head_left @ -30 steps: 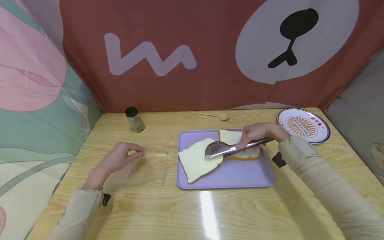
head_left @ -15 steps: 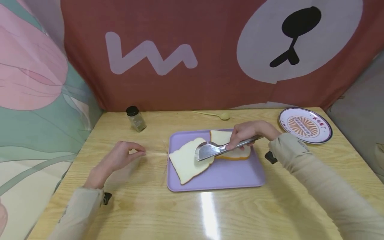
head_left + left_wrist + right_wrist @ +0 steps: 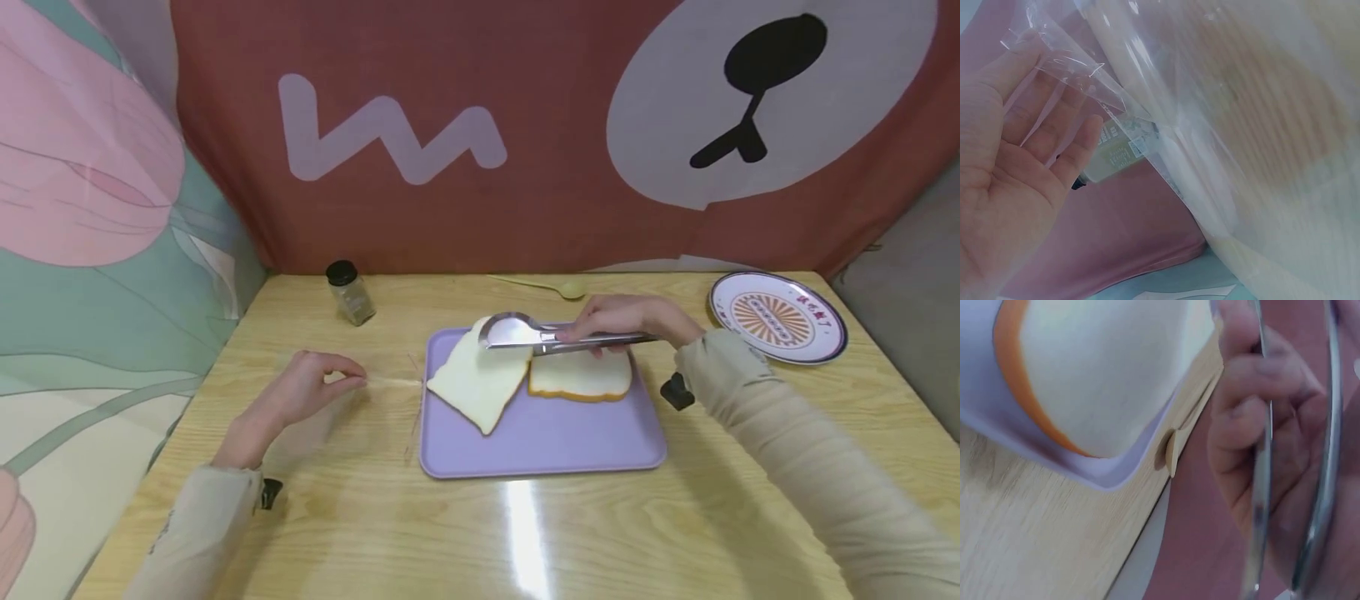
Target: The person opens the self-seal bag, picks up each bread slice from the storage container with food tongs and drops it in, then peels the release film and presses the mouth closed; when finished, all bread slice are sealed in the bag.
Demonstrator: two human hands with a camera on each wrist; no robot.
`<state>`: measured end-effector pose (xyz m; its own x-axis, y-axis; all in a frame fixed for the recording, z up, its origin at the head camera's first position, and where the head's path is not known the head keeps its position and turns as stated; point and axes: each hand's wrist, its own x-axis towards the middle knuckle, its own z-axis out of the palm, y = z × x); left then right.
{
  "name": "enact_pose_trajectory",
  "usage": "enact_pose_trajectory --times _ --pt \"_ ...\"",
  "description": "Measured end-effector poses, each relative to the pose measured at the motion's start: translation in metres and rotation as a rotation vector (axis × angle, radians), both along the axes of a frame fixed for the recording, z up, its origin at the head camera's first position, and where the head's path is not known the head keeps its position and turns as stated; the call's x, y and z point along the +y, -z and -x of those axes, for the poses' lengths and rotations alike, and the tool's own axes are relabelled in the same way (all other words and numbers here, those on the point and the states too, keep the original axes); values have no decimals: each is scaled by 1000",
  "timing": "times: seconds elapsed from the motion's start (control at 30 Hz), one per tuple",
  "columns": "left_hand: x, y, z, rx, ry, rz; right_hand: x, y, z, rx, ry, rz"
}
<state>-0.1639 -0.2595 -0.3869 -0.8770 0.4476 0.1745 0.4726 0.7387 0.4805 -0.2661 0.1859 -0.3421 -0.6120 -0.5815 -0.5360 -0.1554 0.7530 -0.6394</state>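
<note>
Metal tongs (image 3: 553, 340) in the right hand (image 3: 618, 317)

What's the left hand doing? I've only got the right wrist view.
Observer: The left hand is pinching some clear plastic.
Operator: And the tongs? Their working end is out of my frame.
Observer: In the head view it overlaps the upper part of the left bread slice; can't tell whether it grips it.
Operator: Anything off to the right?
Observer: A white plate with a dark rim, near the far right corner of the table.
</note>
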Motion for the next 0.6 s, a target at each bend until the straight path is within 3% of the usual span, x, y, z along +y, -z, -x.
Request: enact_pose_trajectory --times 0.13,0.37,0.47,0.6 --pt "1 0 1 0 2 -1 -2 0 -2 32 -4 -49" --pt "0 -1 0 -3 -5 -4 0 -8 -6 -124 -126 -82" --pt "0 0 -1 7 0 -3 -5 -10 -6 -97 -143 -113" --pt "2 2 0 20 17 1 -11 -10 -6 -43 -74 -153"
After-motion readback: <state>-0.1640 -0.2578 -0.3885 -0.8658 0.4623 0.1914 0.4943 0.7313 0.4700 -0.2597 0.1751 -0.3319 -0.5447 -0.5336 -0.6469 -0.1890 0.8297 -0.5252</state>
